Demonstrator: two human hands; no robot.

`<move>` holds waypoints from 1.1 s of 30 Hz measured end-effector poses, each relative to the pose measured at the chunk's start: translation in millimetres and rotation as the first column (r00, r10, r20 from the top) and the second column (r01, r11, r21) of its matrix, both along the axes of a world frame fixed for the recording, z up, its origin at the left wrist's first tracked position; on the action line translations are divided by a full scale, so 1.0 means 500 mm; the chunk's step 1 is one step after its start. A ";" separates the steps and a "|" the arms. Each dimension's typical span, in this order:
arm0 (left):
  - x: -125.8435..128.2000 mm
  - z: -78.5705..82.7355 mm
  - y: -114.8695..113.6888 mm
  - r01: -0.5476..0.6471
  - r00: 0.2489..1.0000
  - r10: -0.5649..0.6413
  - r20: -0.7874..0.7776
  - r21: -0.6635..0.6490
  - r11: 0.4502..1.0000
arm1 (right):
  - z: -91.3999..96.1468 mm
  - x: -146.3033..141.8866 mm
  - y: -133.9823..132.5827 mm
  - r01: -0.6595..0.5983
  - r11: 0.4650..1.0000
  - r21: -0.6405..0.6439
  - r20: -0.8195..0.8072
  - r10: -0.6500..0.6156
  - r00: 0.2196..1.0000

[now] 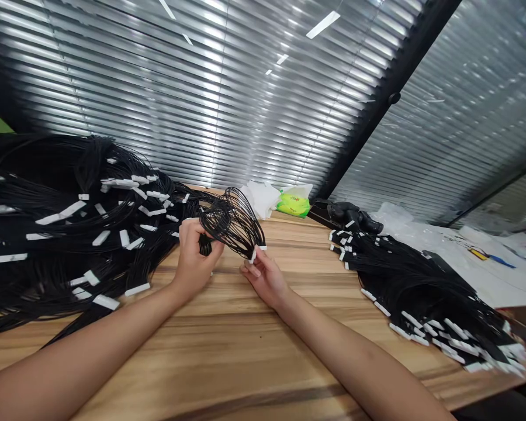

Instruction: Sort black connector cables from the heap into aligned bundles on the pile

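A small coil of thin black cable (pixel 232 221) with white tags at its end is held above the wooden table (pixel 263 345). My left hand (pixel 195 257) is closed round one side of the coil, fingers wrapped on the bundle. My right hand (pixel 263 275) pinches the coil's lower right end, where the white tags (pixel 256 252) sit. Both forearms reach in from the bottom edge.
A large heap of loose black cables with white tags (pixel 65 228) covers the left of the table. A neater pile of coiled cables (pixel 421 292) lies on the right. A white cloth and a green packet (pixel 293 203) sit at the back by the window blinds.
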State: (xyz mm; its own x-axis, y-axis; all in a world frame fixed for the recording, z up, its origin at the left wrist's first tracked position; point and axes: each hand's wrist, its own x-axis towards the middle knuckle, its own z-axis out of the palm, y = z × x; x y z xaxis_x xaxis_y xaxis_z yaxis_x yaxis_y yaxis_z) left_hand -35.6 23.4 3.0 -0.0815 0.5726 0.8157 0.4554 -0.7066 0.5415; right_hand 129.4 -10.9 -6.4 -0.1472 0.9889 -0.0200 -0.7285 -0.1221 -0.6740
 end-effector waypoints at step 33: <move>0.003 -0.048 0.046 0.648 0.700 -0.265 0.664 -0.433 0.627 | 0.004 0.001 -0.004 -0.103 0.993 -0.054 -0.021 0.102 0.995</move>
State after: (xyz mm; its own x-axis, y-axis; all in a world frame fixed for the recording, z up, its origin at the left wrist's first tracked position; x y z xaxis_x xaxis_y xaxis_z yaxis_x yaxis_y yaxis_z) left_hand -34.0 46.3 -20.9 0.0676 0.9782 0.1962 -0.3024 -0.1673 0.9384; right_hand 129.7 -13.0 -4.5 -0.2489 0.9660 -0.0699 -0.7223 -0.2332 -0.6510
